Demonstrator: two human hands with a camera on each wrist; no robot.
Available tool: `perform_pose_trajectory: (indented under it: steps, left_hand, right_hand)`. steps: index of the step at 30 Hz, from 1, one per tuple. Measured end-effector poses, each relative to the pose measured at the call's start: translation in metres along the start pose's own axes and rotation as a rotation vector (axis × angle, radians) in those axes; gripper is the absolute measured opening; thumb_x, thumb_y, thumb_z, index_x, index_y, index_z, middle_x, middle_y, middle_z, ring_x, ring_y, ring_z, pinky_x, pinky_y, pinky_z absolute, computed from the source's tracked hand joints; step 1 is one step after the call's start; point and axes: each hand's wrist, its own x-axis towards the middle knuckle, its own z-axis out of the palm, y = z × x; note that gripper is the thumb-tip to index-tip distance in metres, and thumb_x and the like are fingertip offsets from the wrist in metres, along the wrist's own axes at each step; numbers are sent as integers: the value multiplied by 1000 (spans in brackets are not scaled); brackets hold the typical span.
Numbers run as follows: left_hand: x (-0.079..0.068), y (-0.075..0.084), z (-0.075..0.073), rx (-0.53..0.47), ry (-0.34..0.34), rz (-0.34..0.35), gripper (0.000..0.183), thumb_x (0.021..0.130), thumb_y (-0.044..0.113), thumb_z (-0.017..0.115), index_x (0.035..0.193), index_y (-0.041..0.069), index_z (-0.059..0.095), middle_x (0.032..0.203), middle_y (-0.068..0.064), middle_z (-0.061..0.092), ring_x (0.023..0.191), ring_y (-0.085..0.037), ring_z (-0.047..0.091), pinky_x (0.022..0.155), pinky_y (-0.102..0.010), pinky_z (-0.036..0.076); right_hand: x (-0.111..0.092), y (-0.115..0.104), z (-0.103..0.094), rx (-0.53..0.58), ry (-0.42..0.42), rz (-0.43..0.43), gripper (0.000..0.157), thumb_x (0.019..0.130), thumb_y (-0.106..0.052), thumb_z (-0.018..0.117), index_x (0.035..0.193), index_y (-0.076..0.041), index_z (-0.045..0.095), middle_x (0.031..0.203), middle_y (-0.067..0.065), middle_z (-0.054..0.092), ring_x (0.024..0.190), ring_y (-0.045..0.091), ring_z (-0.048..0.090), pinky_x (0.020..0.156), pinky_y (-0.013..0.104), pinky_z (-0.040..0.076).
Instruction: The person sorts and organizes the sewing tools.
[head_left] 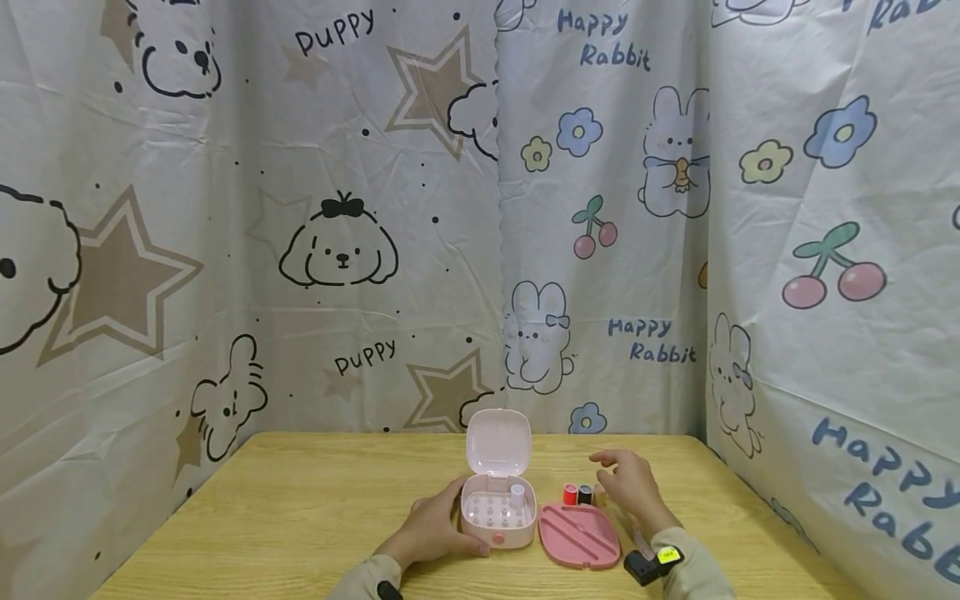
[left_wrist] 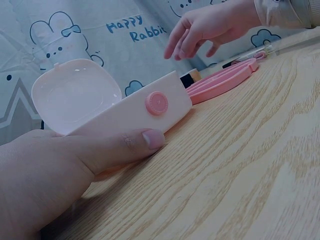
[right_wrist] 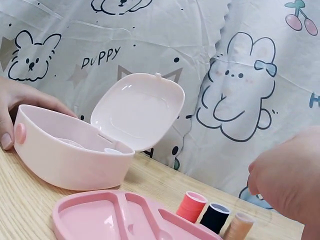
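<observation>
A pale pink sewing box (head_left: 474, 531) stands on the table with its lid (head_left: 498, 442) raised. Rows of small pegs line its inside, and one white thread spool (head_left: 517, 495) stands at the back right. My left hand (head_left: 433, 527) grips the box's left side, thumb along the front near the round pink button (left_wrist: 157, 103). Behind a darker pink divided tray (head_left: 579, 535) stand a red spool (right_wrist: 192, 206), a black spool (right_wrist: 215, 217) and a tan spool (right_wrist: 239, 226). Above and beside the tan one hovers my right hand (head_left: 632, 485), fingers loosely bent, holding nothing visible.
The wooden table (head_left: 300, 517) reaches back to a printed curtain (head_left: 337, 333), with more curtain at both sides. A small clear item (head_left: 642, 542), partly hidden by the right wrist, lies right of the tray. A black device (head_left: 652, 567) is strapped to that wrist.
</observation>
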Motion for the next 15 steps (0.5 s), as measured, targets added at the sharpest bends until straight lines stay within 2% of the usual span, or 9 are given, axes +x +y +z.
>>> perform_pose_trajectory:
  steps: [6, 12, 15]
  left_hand:
    - [0, 0, 1, -9, -4, -7, 115, 65, 54, 96, 157, 12, 41, 152, -5, 53, 136, -36, 48, 108, -66, 26]
    - [1, 0, 1, -6, -4, -6, 115, 65, 54, 95, 157, 12, 41, 152, -5, 53, 136, -37, 47, 108, -66, 25]
    - [0, 0, 1, -5, -3, -10, 115, 65, 54, 95, 157, 13, 41, 153, -5, 52, 136, -37, 47, 108, -66, 25]
  right_hand:
    - [0, 10, 2, 28, -41, 9, 35, 83, 4, 64, 115, -3, 77, 111, 17, 70, 103, 41, 64, 87, 58, 53]
    - [-2, 16, 3, 26, -79, 7, 31, 85, 0, 71, 114, -4, 78, 110, 16, 71, 103, 40, 64, 89, 59, 52]
    - [-3, 18, 5, 29, -113, 37, 30, 86, -3, 73, 116, -6, 77, 110, 14, 70, 106, 40, 63, 91, 60, 51]
